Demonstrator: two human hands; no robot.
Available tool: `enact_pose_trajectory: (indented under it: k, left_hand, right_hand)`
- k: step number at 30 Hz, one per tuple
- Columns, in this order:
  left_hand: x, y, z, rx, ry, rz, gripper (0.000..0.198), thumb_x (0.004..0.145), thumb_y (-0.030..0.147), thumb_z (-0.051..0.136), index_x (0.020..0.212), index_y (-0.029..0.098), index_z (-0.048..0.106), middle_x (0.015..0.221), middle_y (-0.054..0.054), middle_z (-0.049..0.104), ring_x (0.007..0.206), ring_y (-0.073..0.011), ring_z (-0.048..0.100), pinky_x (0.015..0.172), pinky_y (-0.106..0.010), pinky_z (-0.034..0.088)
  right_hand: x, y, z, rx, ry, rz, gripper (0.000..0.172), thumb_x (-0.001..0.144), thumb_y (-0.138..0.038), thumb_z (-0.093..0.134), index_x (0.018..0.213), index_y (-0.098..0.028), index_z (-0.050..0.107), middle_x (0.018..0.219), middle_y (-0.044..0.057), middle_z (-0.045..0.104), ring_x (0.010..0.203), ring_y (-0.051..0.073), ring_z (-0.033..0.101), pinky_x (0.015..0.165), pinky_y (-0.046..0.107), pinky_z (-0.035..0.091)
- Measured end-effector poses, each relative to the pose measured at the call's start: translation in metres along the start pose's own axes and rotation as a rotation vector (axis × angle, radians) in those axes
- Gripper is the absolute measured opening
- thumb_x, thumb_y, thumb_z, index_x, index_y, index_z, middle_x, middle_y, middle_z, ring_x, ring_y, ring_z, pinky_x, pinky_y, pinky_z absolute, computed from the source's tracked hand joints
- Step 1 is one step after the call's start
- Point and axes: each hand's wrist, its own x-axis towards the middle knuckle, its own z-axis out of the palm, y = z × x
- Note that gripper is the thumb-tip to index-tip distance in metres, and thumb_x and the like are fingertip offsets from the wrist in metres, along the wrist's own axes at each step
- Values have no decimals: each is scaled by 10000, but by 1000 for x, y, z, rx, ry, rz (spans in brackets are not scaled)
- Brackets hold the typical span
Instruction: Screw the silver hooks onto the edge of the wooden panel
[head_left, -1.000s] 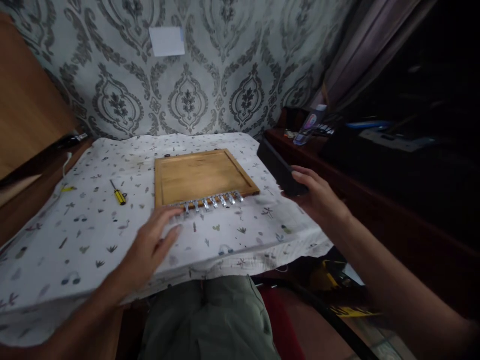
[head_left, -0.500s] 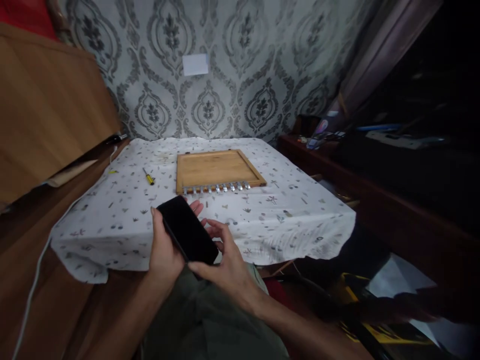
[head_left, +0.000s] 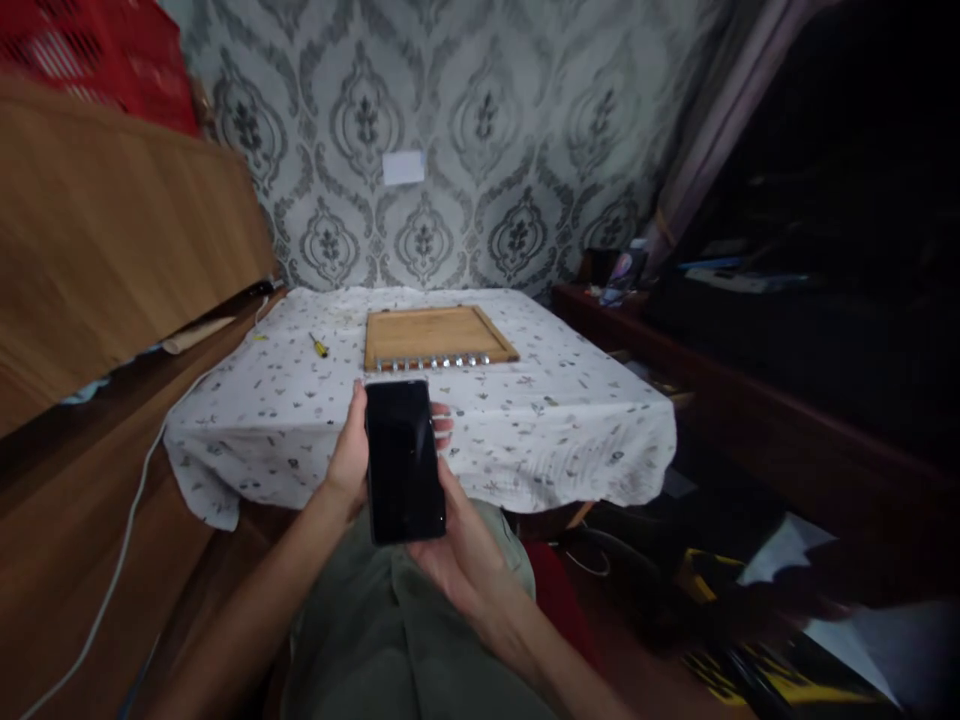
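A black smartphone (head_left: 406, 465) with a dark screen is held nearly upright in front of the table's near edge. My left hand (head_left: 351, 448) is closed round its left side, with fingertips showing past the right edge. Against the lower right side and underneath lies my right hand (head_left: 459, 550), also closed on the phone; its fingers are mostly hidden behind it. Beyond the phone, a framed wooden panel (head_left: 431, 333) lies flat on the table, with a row of several small metal pieces (head_left: 433, 361) along its near edge.
A patterned white cloth (head_left: 570, 375) covers the table. A yellow-and-black screwdriver (head_left: 320, 346) lies left of the panel. Wooden furniture (head_left: 127, 220) stands at the left, with a red crate (head_left: 112, 50) above. A white cable (head_left: 135, 510) runs down the left side. A dark ledge (head_left: 720, 375) borders the right.
The phone has turned from a slant to nearly upright. My right hand has moved from the lower corner to its right side and underneath. The camera view has shifted slightly.
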Motion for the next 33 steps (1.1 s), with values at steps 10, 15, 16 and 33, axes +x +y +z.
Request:
enact_pose_trajectory:
  k: [10,15,16,33]
  left_hand:
    - [-2,0,-8,250,-252,-63,804,990,743,316,1248,94,715,1317,-186,721,1142,-306,732,927,-382,613]
    - [-4,-1,-18,267,-148,-117,758,1037,661,257,1282,106,711,1214,-173,768,865,-245,786,655,-290,621]
    - [-4,-2,-20,272,-136,-145,773,1032,669,245,1289,106,710,1156,-177,785,721,-221,771,524,-260,574]
    - [-4,-9,-34,239,-194,-212,764,1028,670,266,1232,112,745,1076,-192,795,301,-41,455,260,-166,273]
  right_hand:
    - [-19,-8,-7,-130,-222,-3,449,867,-658,691,1025,-250,793,992,20,818,1074,250,726,997,410,550]
    - [-23,-6,-2,-158,-285,5,533,867,-701,658,998,-200,787,890,67,803,969,281,743,928,455,566]
    - [-23,-5,-1,-141,-281,2,536,871,-697,662,1023,-197,783,908,70,803,950,272,741,906,450,575]
    - [-21,4,-2,-136,-124,-72,559,875,-676,613,1037,-175,802,951,96,811,827,220,728,740,353,568]
